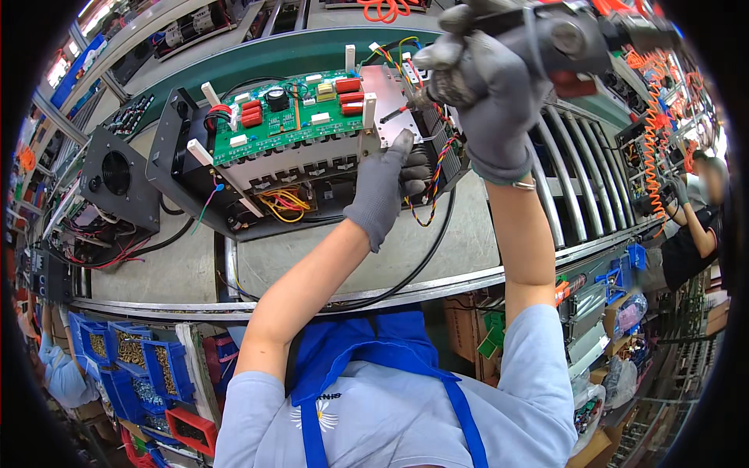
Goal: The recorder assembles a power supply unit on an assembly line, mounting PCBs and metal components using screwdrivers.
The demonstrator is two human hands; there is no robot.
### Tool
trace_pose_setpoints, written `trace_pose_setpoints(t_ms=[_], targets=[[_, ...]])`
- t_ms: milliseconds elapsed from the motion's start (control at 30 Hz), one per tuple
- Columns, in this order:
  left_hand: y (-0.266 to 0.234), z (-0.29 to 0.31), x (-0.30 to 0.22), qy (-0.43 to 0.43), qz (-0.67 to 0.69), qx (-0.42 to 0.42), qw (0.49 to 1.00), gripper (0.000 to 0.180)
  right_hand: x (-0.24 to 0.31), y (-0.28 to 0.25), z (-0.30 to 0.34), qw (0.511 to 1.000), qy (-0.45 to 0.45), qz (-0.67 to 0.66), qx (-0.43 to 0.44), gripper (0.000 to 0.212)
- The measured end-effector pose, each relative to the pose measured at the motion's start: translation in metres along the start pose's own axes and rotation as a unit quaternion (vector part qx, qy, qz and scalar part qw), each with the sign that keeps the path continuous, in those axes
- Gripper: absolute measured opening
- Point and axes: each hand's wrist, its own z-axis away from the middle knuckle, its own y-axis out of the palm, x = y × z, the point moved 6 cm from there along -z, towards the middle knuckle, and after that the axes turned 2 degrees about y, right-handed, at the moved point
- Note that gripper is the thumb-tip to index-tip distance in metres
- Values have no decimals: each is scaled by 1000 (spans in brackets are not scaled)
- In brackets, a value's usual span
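My right hand (499,101), in a grey glove, is wrapped round a dark pneumatic screwdriver (562,37). The driver's bit slants down to the left, its tip at a bare metal plate (385,90) beside a green circuit board (285,117). Gloved too, my left hand (386,181) holds the near edge of that plate, thumb on top and fingers curled below. Board and plate sit in an open black metal chassis (175,148). White standoffs rise at the board's corners, and red components stand on it. A twisted bundle of coloured wires (445,164) hangs just right of my left hand.
Another black unit with a fan (115,173) stands at left on the workbench (312,269). Metal rollers (581,175) lie to the right, below coiled orange air hoses (654,140). Blue bins of screws (129,351) hang below the bench. Another person (694,226) is at far right.
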Motion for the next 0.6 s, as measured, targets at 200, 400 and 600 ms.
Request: trace_pose_setpoints(t_ms=[200, 400, 600], targets=[[-3, -8, -3, 41, -50, -41, 997, 27, -20, -17, -13, 989, -61, 122, 64, 26], [-5, -6, -7, 34, -45, -39, 998, 27, -28, -10, -17, 977, 1, 192, 91, 30], [-4, -7, -4, 17, -33, -28, 999, 25, -30, 12, -34, 987, 44, 150, 25, 22]])
